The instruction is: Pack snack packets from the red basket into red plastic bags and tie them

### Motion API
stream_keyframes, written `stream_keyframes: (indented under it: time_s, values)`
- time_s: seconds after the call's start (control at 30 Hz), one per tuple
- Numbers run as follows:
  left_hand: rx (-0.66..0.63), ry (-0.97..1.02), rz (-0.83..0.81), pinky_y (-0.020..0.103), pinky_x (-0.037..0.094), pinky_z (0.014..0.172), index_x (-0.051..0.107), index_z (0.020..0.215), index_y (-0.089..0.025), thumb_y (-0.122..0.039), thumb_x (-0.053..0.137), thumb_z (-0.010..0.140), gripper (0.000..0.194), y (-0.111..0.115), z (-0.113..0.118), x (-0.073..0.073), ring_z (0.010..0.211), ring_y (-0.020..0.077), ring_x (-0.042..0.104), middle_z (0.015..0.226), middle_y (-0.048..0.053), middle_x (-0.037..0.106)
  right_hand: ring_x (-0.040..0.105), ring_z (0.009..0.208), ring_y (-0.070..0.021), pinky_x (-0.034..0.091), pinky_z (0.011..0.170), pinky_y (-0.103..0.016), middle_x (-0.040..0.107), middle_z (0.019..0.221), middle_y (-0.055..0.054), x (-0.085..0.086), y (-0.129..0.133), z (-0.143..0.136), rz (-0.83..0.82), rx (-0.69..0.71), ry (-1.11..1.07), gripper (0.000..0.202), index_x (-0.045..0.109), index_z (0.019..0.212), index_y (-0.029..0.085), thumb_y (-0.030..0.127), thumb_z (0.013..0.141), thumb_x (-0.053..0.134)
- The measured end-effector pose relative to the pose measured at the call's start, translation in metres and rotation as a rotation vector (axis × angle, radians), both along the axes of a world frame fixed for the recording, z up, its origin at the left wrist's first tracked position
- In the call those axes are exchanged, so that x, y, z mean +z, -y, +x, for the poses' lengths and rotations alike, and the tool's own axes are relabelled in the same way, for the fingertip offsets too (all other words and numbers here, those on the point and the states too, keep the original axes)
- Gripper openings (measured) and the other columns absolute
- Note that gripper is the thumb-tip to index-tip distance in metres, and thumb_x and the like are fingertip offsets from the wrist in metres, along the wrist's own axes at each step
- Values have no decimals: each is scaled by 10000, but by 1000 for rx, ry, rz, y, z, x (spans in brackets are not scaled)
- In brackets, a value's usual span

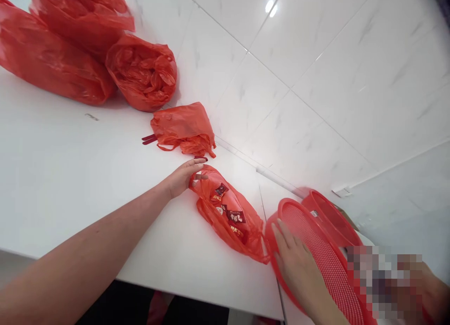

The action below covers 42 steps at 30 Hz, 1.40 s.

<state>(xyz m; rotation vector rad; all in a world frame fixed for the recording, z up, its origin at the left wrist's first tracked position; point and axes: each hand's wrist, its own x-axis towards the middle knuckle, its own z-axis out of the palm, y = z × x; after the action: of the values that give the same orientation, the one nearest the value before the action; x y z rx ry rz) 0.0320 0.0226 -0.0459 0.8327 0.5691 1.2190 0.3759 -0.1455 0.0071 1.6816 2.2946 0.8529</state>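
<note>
A red plastic bag [207, 201] lies open on the white table, with several small dark, wrapped packets [236, 216] inside. At its far left end is my left hand [186, 177], fingers stretched and apart, touching the bag's edge without a visible grip. My right hand [298, 264] lies with extended fingers over the near rim of a red mesh basket [321, 247], just right of the bag. Nothing shows in its fingers; its palm is hidden.
A folded red bag [186, 123] and dark red strips [149, 139] lie beyond my left hand. Bulging red bags [144, 74] stand at the upper left by the tiled wall [267, 95]. Another red basket [332, 217] is behind the mesh one. A person's hand [431, 280] shows at the right, partly blurred.
</note>
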Motion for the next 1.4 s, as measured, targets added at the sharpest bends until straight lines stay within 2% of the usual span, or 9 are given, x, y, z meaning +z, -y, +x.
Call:
stream_keyframes:
  time_s: [0.2, 0.37, 0.5, 0.63, 0.73, 0.83, 0.97, 1.2, 1.4]
  values:
    - [-3, 8, -8, 151, 354, 415, 571, 1142, -257, -387, 695, 732, 448, 3, -1, 0, 895, 207, 657, 1265, 78, 536, 484, 1171, -348, 395, 935, -525, 532, 1293, -163, 7, -5, 22, 125, -6, -97, 380, 551, 1192, 166, 346, 881, 428]
    - [-14, 14, 4, 147, 355, 429, 554, 1156, -247, -381, 687, 742, 455, 3, -1, 0, 908, 208, 654, 1280, 91, 529, 507, 1165, -284, 475, 859, -409, 507, 1305, -135, -6, 3, -26, 39, -110, -452, 497, 421, 1297, 215, 485, 881, 402]
    - [-12, -11, 26, 154, 353, 427, 546, 1153, -248, -408, 681, 732, 470, 2, -1, 5, 895, 199, 649, 1300, 91, 508, 550, 1112, -280, 495, 760, -375, 476, 1332, -134, -28, -2, -51, -97, -354, -711, 702, 257, 1379, 214, 580, 811, 448]
    - [123, -327, 57, 237, 463, 602, 516, 1184, -237, -447, 707, 691, 569, 8, -6, 6, 885, 196, 616, 1084, 83, 596, 615, 705, -192, 447, 596, -288, 644, 847, -29, -40, -11, -44, -317, -510, -1005, 406, 511, 968, 226, 588, 811, 417]
    - [333, -660, 102, 288, 466, 729, 469, 1250, -259, -464, 766, 606, 738, 19, -13, 2, 968, 225, 571, 1033, 69, 582, 529, 572, -143, 372, 513, -244, 539, 623, 32, -45, -12, -32, -316, -449, -1200, 352, 434, 699, 227, 556, 823, 404]
    - [223, -770, 46, 317, 472, 697, 504, 1192, -238, -488, 748, 610, 679, 24, -15, 7, 890, 230, 597, 1012, 80, 597, 466, 494, -115, 311, 456, -228, 468, 547, 59, -42, -24, -25, -340, -452, -1364, 336, 382, 646, 226, 516, 798, 457]
    - [15, -681, 95, 288, 468, 635, 588, 827, -174, -429, 690, 679, 312, 14, 2, 49, 719, 174, 604, 791, 47, 625, 441, 444, -98, 313, 443, -229, 503, 513, 45, -7, -64, -16, -361, -370, -1504, 364, 436, 607, 204, 524, 748, 538]
    - [151, -297, 397, 235, 468, 593, 559, 760, -162, -320, 708, 695, 227, 11, 33, 156, 608, 103, 554, 683, 0, 589, 561, 571, -121, 425, 514, -233, 606, 653, -9, 84, -100, 12, 88, 68, -2169, 351, 543, 681, 184, 510, 684, 674]
    - [101, -294, 418, 231, 474, 580, 560, 784, -167, -324, 705, 725, 222, 28, 33, 166, 616, 109, 575, 685, 4, 603, 554, 630, -114, 437, 552, -231, 606, 773, -9, 73, -86, 18, 30, 210, -2180, 286, 578, 742, 199, 467, 722, 673]
